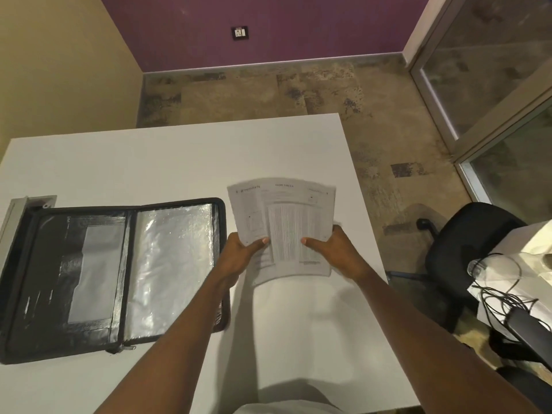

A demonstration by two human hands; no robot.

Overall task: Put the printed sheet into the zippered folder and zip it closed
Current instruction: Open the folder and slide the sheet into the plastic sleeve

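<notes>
The printed sheets [283, 213], white pages with dense text and tables, are fanned slightly and held up above the white table [167, 162]. My left hand [242, 255] grips their lower left edge, thumb on top. My right hand [334, 252] grips the lower right edge the same way. The black zippered folder [113, 276] lies flat and spread wide on the table to the left of the sheets, showing a clear plastic sleeve on its right half and a pocket on its left half. Its zipper pull [124, 348] sits at the near edge by the spine.
A grey box [18, 210] sits at the table's left edge behind the folder. A black office chair [466, 255] stands to the right of the table. Cables and a black device [507, 300] lie on a white surface at far right. A glass door is beyond.
</notes>
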